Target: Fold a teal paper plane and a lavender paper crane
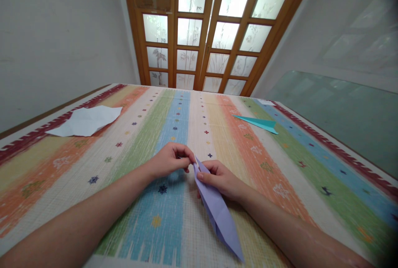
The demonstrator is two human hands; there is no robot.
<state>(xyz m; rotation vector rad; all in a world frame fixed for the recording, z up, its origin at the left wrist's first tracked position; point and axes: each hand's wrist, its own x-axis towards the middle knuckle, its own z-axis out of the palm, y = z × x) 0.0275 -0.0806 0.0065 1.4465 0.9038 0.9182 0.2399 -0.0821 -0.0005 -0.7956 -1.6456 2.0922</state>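
A long, narrow folded piece of lilac paper (219,214) lies lengthwise on the striped tablecloth (139,201), pointing toward me. My left hand (169,161) pinches its far tip between thumb and fingers. My right hand (222,180) grips the same end from the right, thumb on top of the paper, fingers under it. Both forearms rest low over the table.
A crumpled white sheet (87,121) lies at the far left of the table. A folded teal paper shape (259,123) lies at the far right. A wooden door with frosted glass panes (211,31) stands beyond the table. A glass surface (342,110) sits to the right.
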